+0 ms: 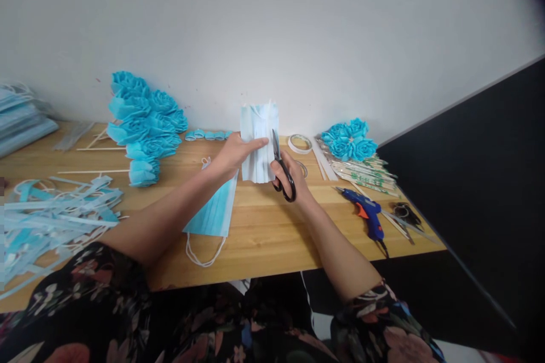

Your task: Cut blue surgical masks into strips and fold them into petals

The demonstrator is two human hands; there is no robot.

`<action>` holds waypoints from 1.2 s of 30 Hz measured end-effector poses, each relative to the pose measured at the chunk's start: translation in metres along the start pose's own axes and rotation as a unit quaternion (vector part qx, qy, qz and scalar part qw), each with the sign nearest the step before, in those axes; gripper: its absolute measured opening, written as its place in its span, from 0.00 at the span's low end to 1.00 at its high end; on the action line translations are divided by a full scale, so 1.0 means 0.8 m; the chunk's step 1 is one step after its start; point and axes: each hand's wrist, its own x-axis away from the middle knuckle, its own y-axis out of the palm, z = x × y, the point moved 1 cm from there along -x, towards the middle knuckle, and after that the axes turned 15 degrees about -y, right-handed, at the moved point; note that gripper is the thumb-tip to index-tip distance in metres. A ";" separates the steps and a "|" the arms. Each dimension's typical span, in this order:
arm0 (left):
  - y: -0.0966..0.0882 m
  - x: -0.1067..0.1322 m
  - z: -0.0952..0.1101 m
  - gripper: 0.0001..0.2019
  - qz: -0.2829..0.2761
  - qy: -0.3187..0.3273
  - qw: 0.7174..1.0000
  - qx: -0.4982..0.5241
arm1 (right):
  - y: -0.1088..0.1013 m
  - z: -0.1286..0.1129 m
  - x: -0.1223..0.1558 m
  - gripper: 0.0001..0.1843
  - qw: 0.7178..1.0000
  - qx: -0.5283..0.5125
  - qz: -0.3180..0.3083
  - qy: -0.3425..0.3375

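Observation:
My left hand point(243, 150) grips a pale blue face mask point(258, 167) and holds it upright above the table, thumb across its front. In my right hand point(293, 173) is a pair of black-handled scissors point(276, 150), blades pointing up along the mask's right side. Whether the blades are cutting into it, I cannot tell. Under my left forearm a second face mask point(213, 212) lies flat on the table, its ear loops spread out. Behind my left hand sits a row of small rolled blue pieces point(206, 135).
Blue paper-like flowers point(147, 116) on sticks stand at left, above a heap of cut strips point(63, 215). Stacked masks point(21, 119) lie far left. At right are a tape roll point(300, 144), a flower cluster point(351, 140), wrapped sticks point(368, 176) and a blue glue gun point(368, 212).

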 end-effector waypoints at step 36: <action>0.002 0.000 -0.007 0.19 -0.007 -0.020 1.000 0.013 | 0.004 -0.005 0.000 0.29 0.999 0.018 0.048 0.016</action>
